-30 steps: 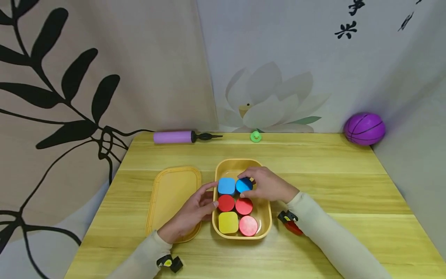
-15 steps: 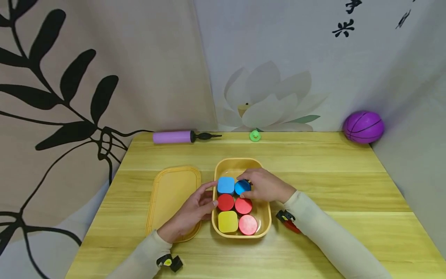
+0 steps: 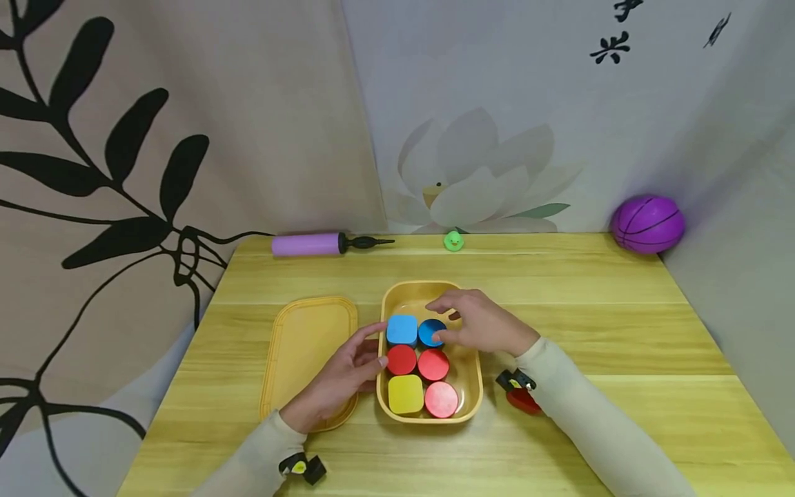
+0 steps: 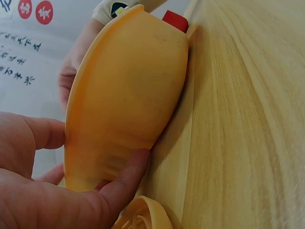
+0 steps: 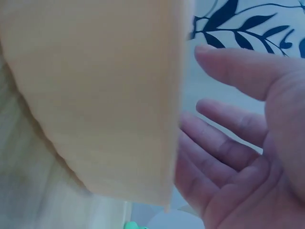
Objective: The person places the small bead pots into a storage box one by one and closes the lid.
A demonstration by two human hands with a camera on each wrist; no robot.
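Observation:
A yellow plastic box (image 3: 475, 386) stands on the table, holding several coloured blocks. My left hand (image 3: 338, 379) holds its left side, fingers against the outer wall and thumb at the rim; the wrist view shows the same grip on the box (image 4: 124, 86). Over the box's right side is my right hand (image 3: 481, 323), fingers spread and apart in the right wrist view. Its thumb overlaps a round blue block (image 3: 428, 332); contact cannot be told. Beside that lies a square blue block (image 3: 402, 330), then two round red blocks (image 3: 433, 364), a square yellow block (image 3: 406, 395) and a round pink block (image 3: 442, 400).
A yellow lid (image 3: 310, 345) lies left of the box. A red object (image 3: 524, 401) sits partly hidden under the right wrist. Along the back edge are a purple pump (image 3: 307, 244), a small green duck toy (image 3: 454, 241) and a purple ball (image 3: 648, 224).
My right hand has let go of the round blue block and lifted slightly up and right, its fingers spreading. The left hand stays at the box's side.

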